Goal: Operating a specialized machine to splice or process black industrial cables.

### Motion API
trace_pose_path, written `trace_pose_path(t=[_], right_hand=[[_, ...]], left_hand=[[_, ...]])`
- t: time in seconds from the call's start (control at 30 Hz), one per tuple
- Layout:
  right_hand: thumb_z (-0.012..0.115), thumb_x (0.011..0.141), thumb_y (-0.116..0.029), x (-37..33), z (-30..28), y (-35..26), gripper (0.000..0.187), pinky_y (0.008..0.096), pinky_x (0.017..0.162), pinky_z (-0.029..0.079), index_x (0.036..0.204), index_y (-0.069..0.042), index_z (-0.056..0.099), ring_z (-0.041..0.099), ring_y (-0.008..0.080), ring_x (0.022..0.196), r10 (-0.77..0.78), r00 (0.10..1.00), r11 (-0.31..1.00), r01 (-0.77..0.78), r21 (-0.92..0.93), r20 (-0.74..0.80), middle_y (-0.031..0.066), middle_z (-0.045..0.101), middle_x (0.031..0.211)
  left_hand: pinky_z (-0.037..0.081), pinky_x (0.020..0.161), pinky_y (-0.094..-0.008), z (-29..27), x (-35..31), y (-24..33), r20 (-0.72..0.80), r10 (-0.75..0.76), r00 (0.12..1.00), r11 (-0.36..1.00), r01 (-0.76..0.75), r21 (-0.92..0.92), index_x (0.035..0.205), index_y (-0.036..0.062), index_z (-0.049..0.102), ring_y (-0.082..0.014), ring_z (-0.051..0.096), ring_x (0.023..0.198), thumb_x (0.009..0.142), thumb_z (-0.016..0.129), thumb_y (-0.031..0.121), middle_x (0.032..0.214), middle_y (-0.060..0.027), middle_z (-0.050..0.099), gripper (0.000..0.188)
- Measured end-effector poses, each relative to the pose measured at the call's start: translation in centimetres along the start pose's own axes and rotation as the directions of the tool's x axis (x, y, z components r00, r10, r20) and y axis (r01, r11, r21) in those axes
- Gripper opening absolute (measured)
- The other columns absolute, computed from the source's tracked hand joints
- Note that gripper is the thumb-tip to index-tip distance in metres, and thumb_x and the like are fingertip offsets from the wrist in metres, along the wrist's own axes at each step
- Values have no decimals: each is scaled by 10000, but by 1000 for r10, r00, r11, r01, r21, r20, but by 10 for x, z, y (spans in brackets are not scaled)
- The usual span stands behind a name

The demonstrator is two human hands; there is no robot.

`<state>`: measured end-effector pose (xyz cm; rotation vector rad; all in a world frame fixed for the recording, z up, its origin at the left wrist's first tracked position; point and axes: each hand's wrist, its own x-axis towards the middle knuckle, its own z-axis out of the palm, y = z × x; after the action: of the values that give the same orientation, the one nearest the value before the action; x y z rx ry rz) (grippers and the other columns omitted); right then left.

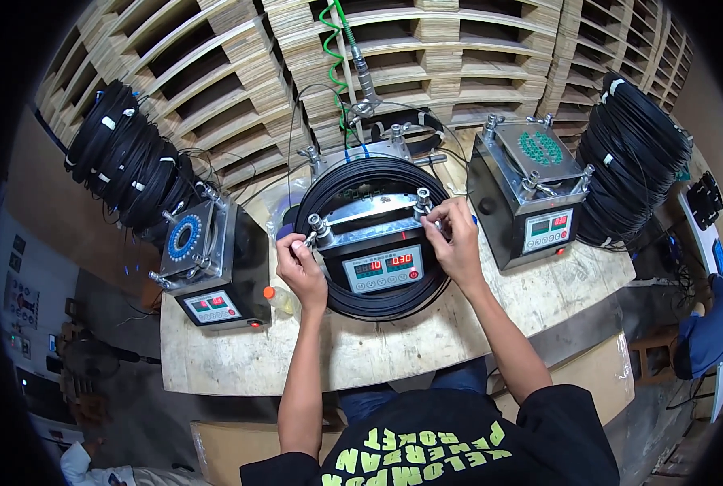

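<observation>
In front of me stands a black bench machine with a metal top plate (378,213) and a lit control panel (382,270). A thick coil of black cable (370,308) rings its front. My left hand (301,267) is closed on a metal wing nut (318,233) at the plate's left corner post. At the right post (423,198), my right hand (456,243) pinches another small metal fitting, mostly hidden by the fingers.
Similar machines flank me: one with a blue ring (185,236), one with green pieces (542,148). Cable coil stacks (123,158) (633,162) rise behind. An orange-capped bottle (279,299) stands on the wooden table (240,364). A green air hose (335,49) hangs before pallets.
</observation>
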<state>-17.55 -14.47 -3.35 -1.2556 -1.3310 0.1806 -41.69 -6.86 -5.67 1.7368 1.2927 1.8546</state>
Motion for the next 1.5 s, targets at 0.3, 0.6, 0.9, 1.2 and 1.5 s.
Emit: trace_pose_path(t=[0.3,0.6,0.9,1.2,1.5], right_hand=[[605,998,-191,16,-10,-3,218,352,475,320,1064,11,555,417,152,467,307,950,948,-310,-76,-53,53,512,543],[610,975,-124,4,-16,4,236,263,581,405,1168,1,559,493,102,627,64,997,998,-65,-18,-33,27,558,708],[648,968,-95,-1,-10,14,154,237,569,406,1057,19,595,500,58,647,130,990,991,-127,39,-61,24,589,712],[748,883,-111,-24,12,-2,450,275,620,436,1272,-33,537,510,143,709,127,981,992,-124,29,-148,84,594,875],[777,800,-179,-81,25,2,858,384,788,287,1539,-297,356,458,230,925,-50,965,755,205,-623,256,67,461,1008]], left_hand=[[339,528,-317,-2,2,-13,-2,26,1000,999,-26,30,931,-11,596,-119,425,573,980,486,135,702,-56,519,189],[334,519,-302,0,1,-6,-13,8,1000,1000,-8,-7,953,-11,604,-105,409,559,981,496,124,687,-41,502,176],[317,519,-284,1,0,-5,-22,12,1000,1000,-12,-26,950,-10,610,-88,395,575,986,502,121,676,-21,475,174],[316,512,-303,-2,2,-7,-43,37,998,999,-37,-15,949,-1,611,-103,397,567,982,524,137,660,-26,478,166],[345,524,-306,-1,1,-7,-35,11,999,1000,-12,-26,944,2,604,-117,417,570,976,524,126,647,-31,478,151]])
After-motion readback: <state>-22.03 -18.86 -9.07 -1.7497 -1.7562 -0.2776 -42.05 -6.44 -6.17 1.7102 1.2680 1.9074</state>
